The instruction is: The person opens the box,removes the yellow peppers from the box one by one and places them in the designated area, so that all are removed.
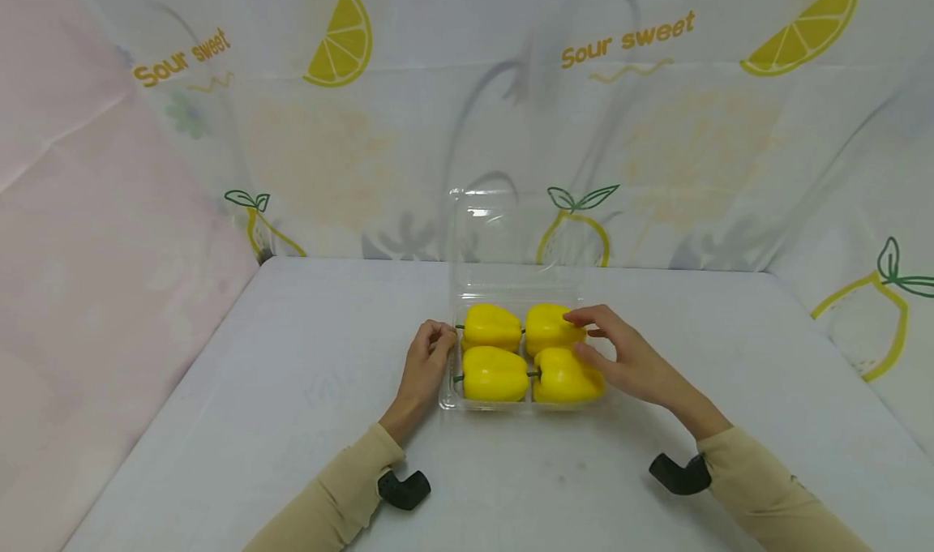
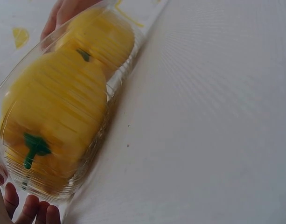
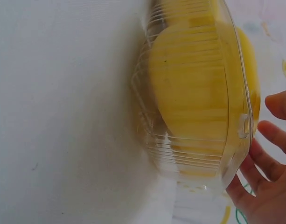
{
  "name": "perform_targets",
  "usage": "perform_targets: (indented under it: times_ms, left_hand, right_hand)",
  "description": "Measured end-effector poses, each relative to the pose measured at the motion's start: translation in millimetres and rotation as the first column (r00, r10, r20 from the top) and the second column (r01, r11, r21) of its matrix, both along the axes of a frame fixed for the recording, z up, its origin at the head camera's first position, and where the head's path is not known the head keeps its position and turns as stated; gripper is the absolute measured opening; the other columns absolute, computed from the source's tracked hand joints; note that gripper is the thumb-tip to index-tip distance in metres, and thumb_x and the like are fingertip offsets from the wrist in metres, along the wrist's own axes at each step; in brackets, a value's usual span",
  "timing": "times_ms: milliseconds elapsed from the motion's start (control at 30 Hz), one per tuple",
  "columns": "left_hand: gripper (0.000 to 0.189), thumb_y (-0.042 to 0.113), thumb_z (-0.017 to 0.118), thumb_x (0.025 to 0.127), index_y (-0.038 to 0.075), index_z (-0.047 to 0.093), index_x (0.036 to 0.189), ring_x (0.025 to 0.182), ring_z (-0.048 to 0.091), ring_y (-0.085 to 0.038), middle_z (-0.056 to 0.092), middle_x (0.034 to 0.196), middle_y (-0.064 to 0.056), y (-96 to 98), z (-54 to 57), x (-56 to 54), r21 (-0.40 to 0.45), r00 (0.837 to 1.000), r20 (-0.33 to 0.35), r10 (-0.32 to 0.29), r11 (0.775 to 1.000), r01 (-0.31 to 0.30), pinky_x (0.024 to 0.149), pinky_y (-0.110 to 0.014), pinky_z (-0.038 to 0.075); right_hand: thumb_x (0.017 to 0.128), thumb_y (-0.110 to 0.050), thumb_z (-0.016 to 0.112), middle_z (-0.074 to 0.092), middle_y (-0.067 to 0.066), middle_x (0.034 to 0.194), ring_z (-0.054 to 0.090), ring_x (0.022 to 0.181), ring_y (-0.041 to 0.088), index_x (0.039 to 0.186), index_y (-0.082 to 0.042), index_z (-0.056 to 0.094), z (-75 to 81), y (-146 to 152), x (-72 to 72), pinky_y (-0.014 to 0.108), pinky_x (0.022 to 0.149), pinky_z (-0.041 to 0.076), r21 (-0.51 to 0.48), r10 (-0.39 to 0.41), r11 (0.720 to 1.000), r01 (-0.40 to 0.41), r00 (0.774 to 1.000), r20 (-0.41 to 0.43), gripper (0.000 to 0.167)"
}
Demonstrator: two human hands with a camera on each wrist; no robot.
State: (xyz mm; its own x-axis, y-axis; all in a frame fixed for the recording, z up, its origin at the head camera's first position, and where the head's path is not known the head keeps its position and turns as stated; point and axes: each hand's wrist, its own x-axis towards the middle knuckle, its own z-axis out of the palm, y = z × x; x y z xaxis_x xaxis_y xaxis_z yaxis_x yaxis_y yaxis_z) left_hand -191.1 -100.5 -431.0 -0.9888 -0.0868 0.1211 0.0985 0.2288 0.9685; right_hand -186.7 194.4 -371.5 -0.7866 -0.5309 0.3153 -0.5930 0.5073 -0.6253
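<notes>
A clear plastic clamshell container (image 1: pixel 485 407) lies with its lid (image 1: pixel 481 244) raised at the back. Inside sit several yellow bell peppers with green stems, among them a front left pepper (image 1: pixel 496 374) and a front right pepper (image 1: pixel 567 376), which lies slightly tilted toward the right rim. My left hand (image 1: pixel 426 361) holds the container's left rim, fingers curled at the edge. My right hand (image 1: pixel 631 361) is over the right side with fingers spread, its fingertips at the back right pepper (image 1: pixel 547 327) and its thumb by the front right one. In the right wrist view, nothing is between thumb and fingers.
The container rests on a white table (image 1: pixel 328 374). Behind it hangs a white cloth (image 1: pixel 423 130) printed with lemons and words, and the lid stands near it. A black curved piece sits at each sleeve cuff.
</notes>
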Motion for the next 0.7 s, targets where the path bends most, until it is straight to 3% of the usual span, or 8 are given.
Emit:
perform_targets:
  times_ms: [133,700]
  left_hand:
    - [0.014,0.021,0.047,0.095,0.007,0.051,0.094,0.110,0.053,-0.022,0.058,0.107,-0.009,0.0,-0.9,-0.3,-0.003,1.000,-0.001,0.003,1.000,-0.003,0.106,-0.044,0.041]
    - [0.014,0.022,0.048,0.096,0.008,0.052,0.095,0.110,0.052,-0.022,0.058,0.107,-0.008,0.3,-2.1,0.5,0.004,1.000,0.013,-0.003,1.000,0.003,0.107,-0.043,0.040]
  right_hand:
    - [0.091,-0.010,0.060,0.054,0.005,0.124,0.052,0.112,0.020,0.126,-0.007,0.050,-2.1,-1.1,1.6,0.040,0.095,0.047,0.026,0.000,1.000,0.001,0.999,-0.044,0.036]
    - [0.092,-0.018,0.061,0.054,0.000,0.120,0.051,0.111,0.014,0.129,-0.009,0.050,-2.6,-4.0,11.0,0.036,0.096,0.046,0.071,0.063,0.996,-0.060,0.997,-0.034,0.039]
